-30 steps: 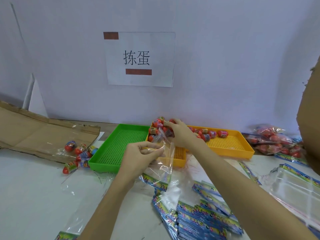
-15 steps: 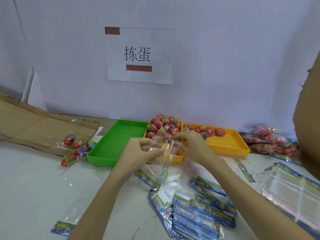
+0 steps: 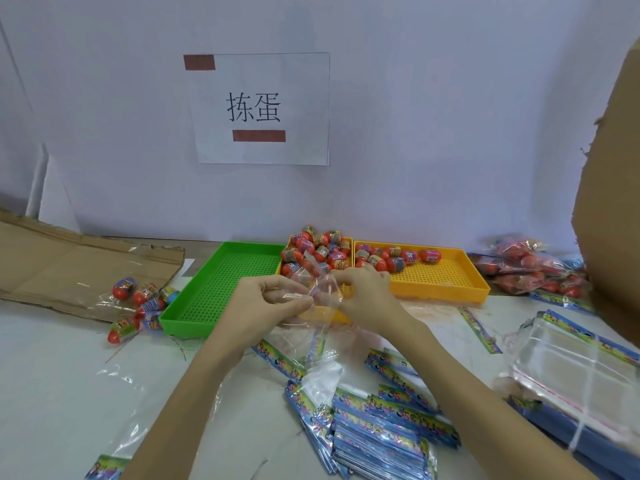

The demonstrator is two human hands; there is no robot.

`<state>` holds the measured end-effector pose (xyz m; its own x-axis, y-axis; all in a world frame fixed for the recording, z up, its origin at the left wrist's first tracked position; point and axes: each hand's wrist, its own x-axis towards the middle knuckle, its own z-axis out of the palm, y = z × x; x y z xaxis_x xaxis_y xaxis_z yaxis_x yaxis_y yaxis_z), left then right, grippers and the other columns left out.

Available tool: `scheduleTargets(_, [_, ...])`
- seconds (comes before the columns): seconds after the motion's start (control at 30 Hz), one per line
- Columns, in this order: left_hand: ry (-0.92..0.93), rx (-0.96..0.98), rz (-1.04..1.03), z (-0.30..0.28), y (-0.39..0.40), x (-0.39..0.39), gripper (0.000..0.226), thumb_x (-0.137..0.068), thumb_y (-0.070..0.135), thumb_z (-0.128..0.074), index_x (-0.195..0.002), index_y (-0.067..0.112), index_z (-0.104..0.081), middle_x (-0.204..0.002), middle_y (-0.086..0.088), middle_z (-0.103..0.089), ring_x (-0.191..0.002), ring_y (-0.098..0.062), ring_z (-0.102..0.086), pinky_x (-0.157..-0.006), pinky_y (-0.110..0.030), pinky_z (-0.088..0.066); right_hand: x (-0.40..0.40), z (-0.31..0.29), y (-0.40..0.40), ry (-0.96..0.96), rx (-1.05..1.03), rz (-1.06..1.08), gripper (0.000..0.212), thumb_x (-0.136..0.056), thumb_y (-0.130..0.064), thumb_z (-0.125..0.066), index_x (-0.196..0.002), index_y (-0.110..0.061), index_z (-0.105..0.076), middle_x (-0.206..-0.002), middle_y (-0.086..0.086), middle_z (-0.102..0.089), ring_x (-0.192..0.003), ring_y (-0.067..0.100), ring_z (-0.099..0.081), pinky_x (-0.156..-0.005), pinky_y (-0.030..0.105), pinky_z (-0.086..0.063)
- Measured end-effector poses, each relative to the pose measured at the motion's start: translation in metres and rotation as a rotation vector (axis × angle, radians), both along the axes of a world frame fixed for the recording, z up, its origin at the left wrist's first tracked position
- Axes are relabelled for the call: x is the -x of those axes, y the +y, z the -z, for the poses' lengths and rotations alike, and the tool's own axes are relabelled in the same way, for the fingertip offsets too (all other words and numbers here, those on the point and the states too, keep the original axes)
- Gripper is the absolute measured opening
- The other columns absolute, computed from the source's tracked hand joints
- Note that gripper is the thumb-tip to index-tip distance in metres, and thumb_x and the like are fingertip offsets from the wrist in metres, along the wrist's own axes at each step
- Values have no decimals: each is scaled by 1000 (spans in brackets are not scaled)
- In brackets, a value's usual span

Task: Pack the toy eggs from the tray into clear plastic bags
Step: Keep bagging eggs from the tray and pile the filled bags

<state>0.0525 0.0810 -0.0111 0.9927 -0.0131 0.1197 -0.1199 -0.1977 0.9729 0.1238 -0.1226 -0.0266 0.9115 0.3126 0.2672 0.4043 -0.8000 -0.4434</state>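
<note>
Both hands meet in front of the trays and hold one clear plastic bag (image 3: 313, 308) by its top edge. My left hand (image 3: 263, 303) pinches the left side of the bag's mouth. My right hand (image 3: 363, 296) pinches the right side. Whether an egg lies inside the bag I cannot tell. Behind the hands a yellow tray (image 3: 349, 242) is heaped with several red toy eggs (image 3: 318, 251). A second yellow tray (image 3: 450, 289) to its right holds several more eggs (image 3: 391, 259) at its far left end.
A green tray (image 3: 207, 306) stands left of the yellow ones. Loose eggs (image 3: 138, 299) lie by flattened cardboard (image 3: 69, 265) on the left. Printed bags (image 3: 381, 427) pile up near me, a stack of clear bags (image 3: 571, 368) sits right, filled bags (image 3: 530, 268) far right.
My right hand has come back from the egg heap to the bag's mouth. Both hands now hold the bag lower, in front of the tray.
</note>
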Motion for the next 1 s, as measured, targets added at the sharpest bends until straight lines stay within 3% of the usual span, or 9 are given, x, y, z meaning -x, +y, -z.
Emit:
scheduleTargets(0.1, [-3, -7, 11, 0, 0, 1, 15, -84, 15, -88, -98, 16, -82, -86, -12, -81, -81, -27, -80, -64, -25, -60, -1, -6, 8, 39, -21, 39, 18, -90, -58, -68, -89, -40, -65, -96, -17, -63, -115, 21, -45, -95, 43, -24])
scheduleTargets(0.2, [0, -3, 14, 0, 1, 2, 14, -85, 14, -87, -98, 16, -82, -87, -14, -81, -85, -30, -80, -67, -27, -62, 2, -14, 13, 78, -18, -42, 22, -93, -33, -71, -80, -41, -54, -84, -20, -57, -100, 14, -54, -91, 41, -24])
scheduleTargets(0.27, [4, 26, 24, -1, 1, 3, 12, -87, 15, -85, -98, 16, -83, -89, -14, -81, -85, -30, -80, -69, -29, -64, 5, -15, 12, 50, -59, -71, 14, -94, -36, -72, -103, -38, -62, -97, -18, -65, -100, 6, -56, -96, 41, -26])
scheduleTargets(0.33, [13, 74, 39, -2, -1, 4, 14, -88, 17, -83, -102, 13, -81, -92, -13, -82, -85, -31, -80, -69, -28, -64, 8, -13, 6, -29, -129, -55, 32, -97, -33, -70, -128, -31, -64, -112, -12, -65, -108, 10, -57, -103, 43, -32])
scheduleTargets(0.43, [21, 111, 81, -3, -6, 4, 16, -93, 15, -77, -106, 6, -78, -95, -13, -82, -82, -31, -81, -65, -27, -63, 14, -10, -8, -135, -242, -6, 46, -98, -21, -68, -144, -22, -58, -120, -4, -55, -110, 12, -52, -107, 40, -43])
scheduleTargets(0.53, [12, 80, 102, -3, -12, 4, 18, -94, 17, -77, -109, 7, -76, -96, -10, -82, -81, -33, -80, -72, -34, -66, 23, -8, -26, -161, -400, 37, 42, -97, -18, -71, -139, -20, -64, -121, -4, -55, -108, 8, -53, -102, 26, -48])
scheduleTargets(0.67, [-23, 36, 85, -2, -17, 5, 16, -91, 14, -80, -107, 10, -77, -92, -7, -82, -76, -27, -80, -63, -23, -60, 36, -19, -36, -75, -746, -10, 31, -92, -14, -77, -120, -27, -71, -116, -9, -70, -103, 4, -68, -88, 21, -58])
scheduleTargets(0.77, [-49, 34, 73, -1, -19, 5, 17, -90, 12, -82, -106, 12, -77, -91, -6, -82, -77, -28, -81, -67, -24, -62, 44, -30, -39, -51, -936, -80, 29, -88, -14, -82, -111, -26, -69, -104, -14, -75, -99, 4, -73, -79, 15, -56])
scheduleTargets(1.0, [-110, 104, 122, -2, -31, 10, 22, -87, 6, -82, -109, 6, -77, -91, -12, -82, -79, -27, -81, -67, -19, -60, 58, -43, -27, -192, -834, -166, 35, -84, -17, -86, -112, -24, -66, -103, -9, -73, -90, 10, -74, -76, 20, -59])
